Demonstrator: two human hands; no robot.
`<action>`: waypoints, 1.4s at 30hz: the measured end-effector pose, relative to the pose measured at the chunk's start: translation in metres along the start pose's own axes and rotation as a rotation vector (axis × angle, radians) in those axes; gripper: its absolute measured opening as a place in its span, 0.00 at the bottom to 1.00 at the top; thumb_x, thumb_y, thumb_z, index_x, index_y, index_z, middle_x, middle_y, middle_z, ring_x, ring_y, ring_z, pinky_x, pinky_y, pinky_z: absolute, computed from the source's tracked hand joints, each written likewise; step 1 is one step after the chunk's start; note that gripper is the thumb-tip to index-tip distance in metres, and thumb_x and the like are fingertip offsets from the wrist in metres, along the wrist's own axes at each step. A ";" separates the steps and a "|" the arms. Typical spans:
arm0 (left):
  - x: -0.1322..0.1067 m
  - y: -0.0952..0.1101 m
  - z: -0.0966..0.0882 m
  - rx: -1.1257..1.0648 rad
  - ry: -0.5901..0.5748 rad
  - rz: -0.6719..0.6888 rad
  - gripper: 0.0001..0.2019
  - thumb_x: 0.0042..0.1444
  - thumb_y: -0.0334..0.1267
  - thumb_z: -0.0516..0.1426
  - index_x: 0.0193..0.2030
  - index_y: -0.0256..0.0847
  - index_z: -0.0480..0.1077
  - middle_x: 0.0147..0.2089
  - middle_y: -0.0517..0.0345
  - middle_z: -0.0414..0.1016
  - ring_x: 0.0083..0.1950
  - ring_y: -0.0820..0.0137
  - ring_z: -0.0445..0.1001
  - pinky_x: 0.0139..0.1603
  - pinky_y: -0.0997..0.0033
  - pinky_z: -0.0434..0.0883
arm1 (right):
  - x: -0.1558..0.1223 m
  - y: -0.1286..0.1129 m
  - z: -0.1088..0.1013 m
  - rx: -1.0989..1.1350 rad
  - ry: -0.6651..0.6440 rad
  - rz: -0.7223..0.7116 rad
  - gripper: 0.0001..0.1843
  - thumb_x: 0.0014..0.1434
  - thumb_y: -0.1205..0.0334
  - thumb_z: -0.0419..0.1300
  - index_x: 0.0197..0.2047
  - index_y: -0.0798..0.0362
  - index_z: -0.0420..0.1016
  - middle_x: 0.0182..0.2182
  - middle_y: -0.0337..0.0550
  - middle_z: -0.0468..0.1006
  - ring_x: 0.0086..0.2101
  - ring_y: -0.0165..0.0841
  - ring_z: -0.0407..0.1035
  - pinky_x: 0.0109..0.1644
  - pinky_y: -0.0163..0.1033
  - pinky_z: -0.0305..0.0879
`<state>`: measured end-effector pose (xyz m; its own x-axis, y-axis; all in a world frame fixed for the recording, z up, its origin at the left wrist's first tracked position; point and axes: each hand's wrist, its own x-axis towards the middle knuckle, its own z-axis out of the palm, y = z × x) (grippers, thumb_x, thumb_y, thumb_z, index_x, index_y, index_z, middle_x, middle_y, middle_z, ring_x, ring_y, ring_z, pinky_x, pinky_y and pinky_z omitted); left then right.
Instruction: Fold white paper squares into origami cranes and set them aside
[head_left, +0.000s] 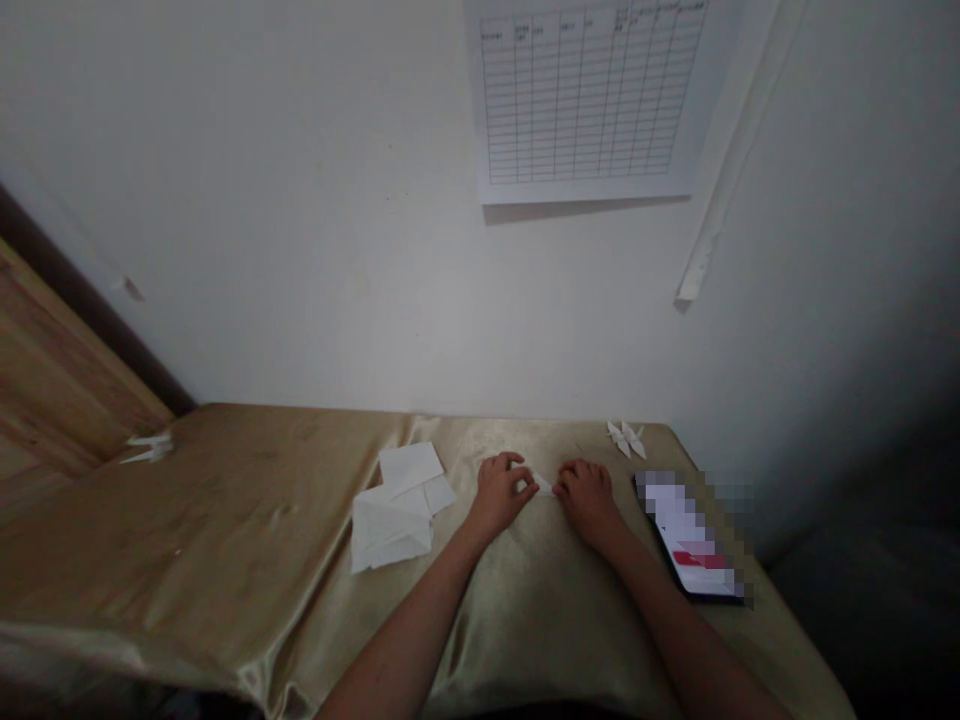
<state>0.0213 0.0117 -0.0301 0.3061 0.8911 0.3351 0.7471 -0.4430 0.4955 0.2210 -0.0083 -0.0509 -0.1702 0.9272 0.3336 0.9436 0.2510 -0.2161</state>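
A small folded piece of white paper (541, 484) lies on the gold cloth between my hands. My left hand (504, 488) pinches its left side between thumb and forefinger. From the other side, my right hand (585, 492) has its curled fingertips closed on the paper's right end. My fingers cover part of the paper, so its full shape is hidden. Left of my left hand are several loose white paper squares (391, 530), partly overlapping. Two small folded paper figures (627, 438) with pointed tips sit beyond my right hand.
A phone (694, 540) with a lit screen, partly pixelated, lies right of my right forearm. The gold cloth (225, 520) covers the table, wrinkled at left. More folded white paper (150, 446) rests at the far left. A printed grid sheet (585, 110) hangs on the wall.
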 end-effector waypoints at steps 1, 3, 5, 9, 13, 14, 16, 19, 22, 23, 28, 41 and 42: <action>0.000 0.000 0.000 0.000 0.000 -0.005 0.01 0.58 0.37 0.67 0.37 0.45 0.83 0.58 0.51 0.76 0.59 0.57 0.73 0.64 0.49 0.66 | 0.000 0.000 -0.001 0.000 0.002 -0.004 0.08 0.69 0.62 0.58 0.45 0.51 0.79 0.52 0.50 0.76 0.54 0.45 0.67 0.64 0.54 0.54; 0.000 0.000 0.001 -0.005 -0.005 -0.014 0.01 0.59 0.37 0.67 0.37 0.45 0.83 0.58 0.51 0.75 0.60 0.57 0.72 0.65 0.48 0.65 | -0.001 -0.001 -0.003 0.019 0.004 -0.012 0.09 0.69 0.61 0.57 0.44 0.50 0.79 0.51 0.49 0.76 0.53 0.44 0.67 0.63 0.53 0.54; 0.000 0.000 0.000 -0.014 -0.012 -0.020 0.02 0.59 0.37 0.66 0.37 0.45 0.83 0.59 0.51 0.75 0.60 0.57 0.72 0.65 0.48 0.65 | -0.002 -0.001 -0.006 0.060 -0.001 -0.023 0.07 0.69 0.59 0.59 0.43 0.49 0.79 0.50 0.48 0.76 0.53 0.43 0.67 0.63 0.52 0.55; 0.001 0.001 -0.001 -0.029 -0.026 -0.039 0.03 0.60 0.36 0.65 0.37 0.45 0.83 0.59 0.51 0.75 0.60 0.57 0.72 0.65 0.50 0.66 | -0.001 -0.003 -0.007 0.092 -0.017 -0.007 0.05 0.66 0.60 0.63 0.42 0.50 0.78 0.49 0.48 0.76 0.53 0.43 0.67 0.63 0.52 0.55; 0.002 0.002 -0.002 -0.022 -0.038 -0.053 0.03 0.60 0.36 0.65 0.36 0.44 0.82 0.59 0.51 0.76 0.60 0.57 0.73 0.66 0.50 0.66 | 0.000 -0.006 -0.005 0.063 -0.012 -0.016 0.04 0.66 0.62 0.63 0.43 0.51 0.79 0.50 0.49 0.76 0.53 0.44 0.67 0.65 0.53 0.54; 0.002 0.002 -0.002 -0.016 -0.040 -0.050 0.03 0.60 0.36 0.65 0.36 0.44 0.82 0.59 0.51 0.76 0.60 0.57 0.73 0.66 0.50 0.66 | -0.001 -0.007 -0.004 0.057 -0.010 -0.035 0.04 0.66 0.62 0.63 0.43 0.51 0.79 0.51 0.49 0.76 0.54 0.44 0.67 0.66 0.54 0.53; 0.002 0.002 -0.003 -0.007 -0.042 -0.043 0.03 0.60 0.35 0.65 0.37 0.43 0.82 0.59 0.50 0.76 0.60 0.56 0.73 0.66 0.49 0.66 | -0.002 -0.009 -0.005 0.053 -0.010 -0.079 0.04 0.66 0.63 0.62 0.44 0.51 0.78 0.52 0.49 0.76 0.55 0.44 0.66 0.67 0.56 0.51; 0.001 0.001 -0.004 -0.013 -0.037 -0.034 0.03 0.59 0.35 0.65 0.37 0.42 0.82 0.60 0.48 0.75 0.61 0.56 0.73 0.66 0.49 0.66 | -0.004 -0.011 -0.007 0.063 -0.015 -0.105 0.04 0.67 0.64 0.61 0.44 0.51 0.78 0.53 0.49 0.76 0.56 0.44 0.65 0.69 0.58 0.49; 0.000 0.001 -0.005 -0.035 -0.036 -0.035 0.03 0.59 0.36 0.65 0.35 0.42 0.81 0.61 0.47 0.74 0.62 0.55 0.72 0.67 0.49 0.67 | -0.004 -0.011 -0.009 0.069 -0.023 -0.090 0.05 0.67 0.64 0.60 0.44 0.50 0.78 0.53 0.49 0.76 0.55 0.44 0.66 0.67 0.56 0.52; 0.000 0.001 -0.005 -0.043 -0.033 -0.040 0.03 0.58 0.36 0.66 0.34 0.42 0.81 0.62 0.47 0.73 0.62 0.55 0.72 0.66 0.49 0.67 | -0.004 -0.011 -0.009 0.069 -0.028 -0.084 0.06 0.67 0.64 0.60 0.45 0.50 0.78 0.53 0.49 0.76 0.55 0.44 0.66 0.66 0.55 0.54; 0.001 0.000 -0.008 -0.126 -0.021 -0.011 0.03 0.54 0.32 0.67 0.30 0.41 0.80 0.69 0.51 0.67 0.60 0.58 0.73 0.65 0.51 0.69 | -0.003 -0.010 -0.006 0.077 -0.037 -0.079 0.07 0.68 0.62 0.58 0.46 0.50 0.77 0.54 0.50 0.75 0.56 0.44 0.65 0.66 0.55 0.54; 0.002 -0.002 -0.004 -0.205 -0.003 -0.040 0.05 0.50 0.29 0.69 0.27 0.41 0.79 0.70 0.52 0.66 0.61 0.59 0.74 0.68 0.52 0.68 | -0.001 -0.010 -0.006 0.165 -0.033 -0.015 0.08 0.67 0.58 0.59 0.40 0.50 0.79 0.52 0.49 0.76 0.56 0.43 0.65 0.68 0.55 0.50; 0.002 -0.001 -0.004 -0.198 -0.005 -0.054 0.05 0.50 0.29 0.69 0.27 0.41 0.80 0.71 0.52 0.66 0.61 0.59 0.74 0.68 0.52 0.69 | -0.001 -0.010 -0.006 0.172 -0.039 -0.012 0.08 0.67 0.58 0.59 0.40 0.50 0.79 0.53 0.49 0.76 0.56 0.43 0.65 0.68 0.55 0.50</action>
<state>0.0183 0.0135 -0.0267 0.2723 0.9141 0.3003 0.6318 -0.4053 0.6607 0.2136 -0.0137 -0.0434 -0.1957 0.9331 0.3017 0.8795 0.3031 -0.3669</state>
